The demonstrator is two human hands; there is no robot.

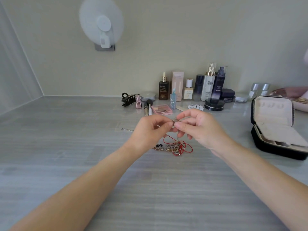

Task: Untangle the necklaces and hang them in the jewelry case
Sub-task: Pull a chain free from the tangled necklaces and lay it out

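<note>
Above the middle of the grey bench (66,147), the left hand (150,129) and right hand (198,129) meet fingertip to fingertip. Each pinches a short stretch of thin chain (175,121) between thumb and forefinger, the other fingers loosely curled. Below them the tangle of necklaces (175,146), red cord wound through metal chains, lies on the bench, one strand rising toward the right hand. Well to the right stands the jewelry case (266,147), its lid open.
</note>
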